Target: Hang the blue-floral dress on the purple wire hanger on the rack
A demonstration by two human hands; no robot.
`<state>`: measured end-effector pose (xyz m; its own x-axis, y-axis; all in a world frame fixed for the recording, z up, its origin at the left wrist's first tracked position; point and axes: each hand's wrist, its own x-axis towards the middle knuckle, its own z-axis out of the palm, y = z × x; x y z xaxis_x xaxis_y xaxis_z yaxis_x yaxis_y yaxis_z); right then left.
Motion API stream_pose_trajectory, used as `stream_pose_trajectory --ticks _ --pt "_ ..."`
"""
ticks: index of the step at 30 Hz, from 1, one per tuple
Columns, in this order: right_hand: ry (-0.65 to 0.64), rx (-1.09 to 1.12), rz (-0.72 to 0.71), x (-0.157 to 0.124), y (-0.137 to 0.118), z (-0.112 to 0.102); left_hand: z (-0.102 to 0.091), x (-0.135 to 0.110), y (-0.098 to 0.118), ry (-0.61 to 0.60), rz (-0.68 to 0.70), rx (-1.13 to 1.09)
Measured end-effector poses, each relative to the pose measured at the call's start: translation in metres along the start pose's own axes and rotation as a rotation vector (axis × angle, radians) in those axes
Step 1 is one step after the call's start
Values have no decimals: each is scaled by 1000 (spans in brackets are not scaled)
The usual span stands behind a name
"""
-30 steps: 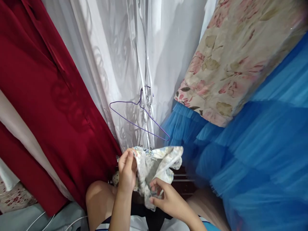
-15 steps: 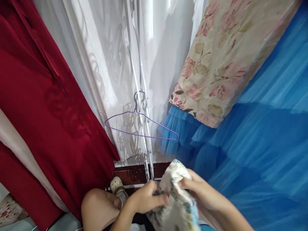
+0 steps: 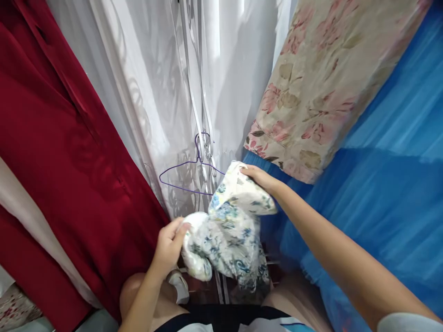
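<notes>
A small white garment with a blue floral print hangs between my two hands. My left hand pinches its lower left edge, fingers closed on the cloth. My right hand is stretched forward and up, gripping the garment's top corner. Just behind the cloth a purple wire hanger hangs hooked on a white metal window grille, in front of a sheer white curtain. The garment's top edge is close to the hanger's right arm, which it partly hides.
A dark red curtain fills the left side. A blue tulle skirt and a beige floral fabric hang on the right. My knees and a pale shoe show at the bottom, over a dark wooden sill.
The garment was bunched low between both hands. Now my right hand has lifted one end up toward the hanger, spreading the cloth, while my left hand holds the lower end.
</notes>
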<state>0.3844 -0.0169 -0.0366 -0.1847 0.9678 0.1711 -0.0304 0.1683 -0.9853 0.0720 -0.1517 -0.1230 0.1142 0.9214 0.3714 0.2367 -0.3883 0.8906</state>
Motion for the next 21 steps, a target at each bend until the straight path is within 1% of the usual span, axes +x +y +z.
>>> stream_pose_trajectory --ticks 1,2,3,5,7,8,9,10,12,14,16,18,19,21 --pt "-41 9 32 3 4 8 -12 4 -3 63 10 -1" --pt "-75 19 56 4 8 15 -25 8 -6 77 17 27" --pt "-99 29 73 3 10 21 -39 12 -10 33 21 88" --pt "-126 49 92 -2 10 27 -64 19 -19 -149 40 281" --pt "-138 66 99 -8 6 26 -86 28 -30 -318 84 482" --pt "-143 73 101 -11 4 25 -95 33 -36 -361 108 556" --pt "-147 78 101 -13 1 23 -103 40 -41 -372 127 603" --pt "-151 81 103 -14 -1 22 -110 47 -45 -359 139 629" --pt "-162 86 123 -16 -4 20 -124 66 -49 -289 150 646" --pt "-177 98 151 -17 -7 20 -135 89 -45 -184 169 637" --pt "-191 115 176 -18 -9 20 -144 115 -36 -62 197 626" --pt "-204 131 208 -20 -10 19 -146 140 -23 58 228 604" --pt "-211 137 231 -21 -10 19 -144 151 -16 102 241 586" --pt "-216 143 274 -24 -11 20 -133 169 -2 144 260 536"
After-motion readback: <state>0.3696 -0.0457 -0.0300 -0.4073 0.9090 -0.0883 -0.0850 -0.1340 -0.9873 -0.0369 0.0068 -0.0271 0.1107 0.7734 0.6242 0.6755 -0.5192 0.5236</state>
